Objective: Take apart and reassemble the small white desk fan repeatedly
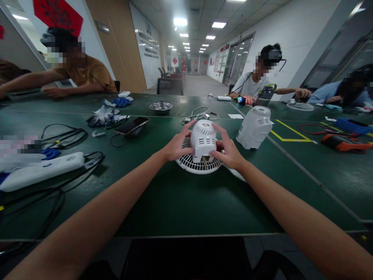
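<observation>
A white slotted motor housing point(203, 137) stands upright on a round white fan grille point(198, 167), which lies flat on the green table. My left hand point(181, 144) grips the housing from its left side, thumb at the front and fingers reaching up behind. On the opposite side my right hand point(228, 148) clasps it the same way, thumb near the lower front edge. Below the thumbs, a gap at the housing's foot shows a small brownish part I cannot make out. Right of my right hand, a second white slotted housing point(254, 127) stands on the table.
Behind the fan lies a white cable point(201, 114), with a metal bowl point(161, 107) farther left. A phone point(132, 126), gloves point(105, 116) and a power strip point(43, 171) are on the left. An orange multimeter point(345, 143) lies right. Several people sit around the table.
</observation>
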